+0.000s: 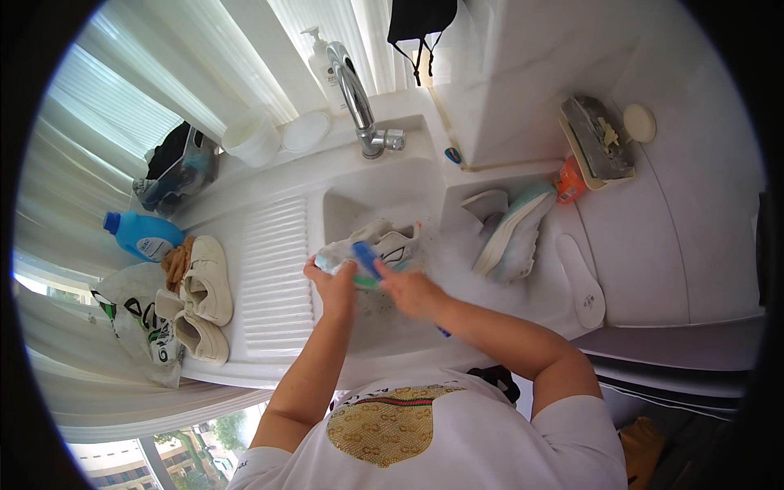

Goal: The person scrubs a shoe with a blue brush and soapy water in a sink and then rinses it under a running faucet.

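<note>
My left hand (335,283) grips one end of a wet white sneaker (392,242) over the laundry sink basin (343,208). Suds cover part of the shoe. My right hand (409,291) is closed on a blue-handled scrub brush (365,258), blurred, with its head against the shoe's side. A green strip shows by the shoe's lower edge; whether it is bristles or sole I cannot tell. To the right, another soapy sneaker (517,236) leans in the shallow side of the sink, beside a pale insole (579,282).
A ribbed washboard (275,275) lies left of the basin, then white shoes (207,288), an orange-brown cloth (177,263) and a blue detergent bottle (147,236). The chrome faucet (355,92) rises behind. A soap holder (597,141) hangs on the right wall.
</note>
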Demonstrator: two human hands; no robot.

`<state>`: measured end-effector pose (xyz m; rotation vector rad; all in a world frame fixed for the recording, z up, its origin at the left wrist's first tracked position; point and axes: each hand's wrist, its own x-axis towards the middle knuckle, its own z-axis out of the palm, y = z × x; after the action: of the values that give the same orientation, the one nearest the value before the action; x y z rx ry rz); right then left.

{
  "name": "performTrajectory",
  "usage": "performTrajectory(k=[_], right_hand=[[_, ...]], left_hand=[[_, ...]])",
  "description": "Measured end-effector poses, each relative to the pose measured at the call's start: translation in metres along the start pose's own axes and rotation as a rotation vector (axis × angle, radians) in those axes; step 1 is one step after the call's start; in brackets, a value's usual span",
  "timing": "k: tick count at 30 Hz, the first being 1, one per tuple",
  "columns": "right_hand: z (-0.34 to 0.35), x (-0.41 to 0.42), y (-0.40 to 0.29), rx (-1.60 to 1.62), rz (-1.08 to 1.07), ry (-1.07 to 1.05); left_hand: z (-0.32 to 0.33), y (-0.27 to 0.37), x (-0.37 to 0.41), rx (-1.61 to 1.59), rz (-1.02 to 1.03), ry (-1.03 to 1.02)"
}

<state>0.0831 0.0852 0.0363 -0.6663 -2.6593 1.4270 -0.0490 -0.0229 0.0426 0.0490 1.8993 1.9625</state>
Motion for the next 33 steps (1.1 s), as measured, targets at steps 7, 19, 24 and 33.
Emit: performTrajectory(k=[7,19,24,33], right_hand=[[0.009,0.008,0.068,-0.054,0.055,0.066],[0.006,-0.009,0.006,-0.021,-0.213,-0.186],[-0.009,0.012,0.069,-0.305,0.315,-0.158],[-0.037,-0.008,0.088,-0.289,0.183,-0.036]], left_hand=[[0.013,0.001,-0.008,0.177,0.147,-0.066],[-0.007,0.004,-0.012,0.186,0.105,-0.092],[-0.005,0.004,-0.019,0.348,0.231,-0.165],[-0.014,0.037,-0.020,0.728,0.245,-0.304]])
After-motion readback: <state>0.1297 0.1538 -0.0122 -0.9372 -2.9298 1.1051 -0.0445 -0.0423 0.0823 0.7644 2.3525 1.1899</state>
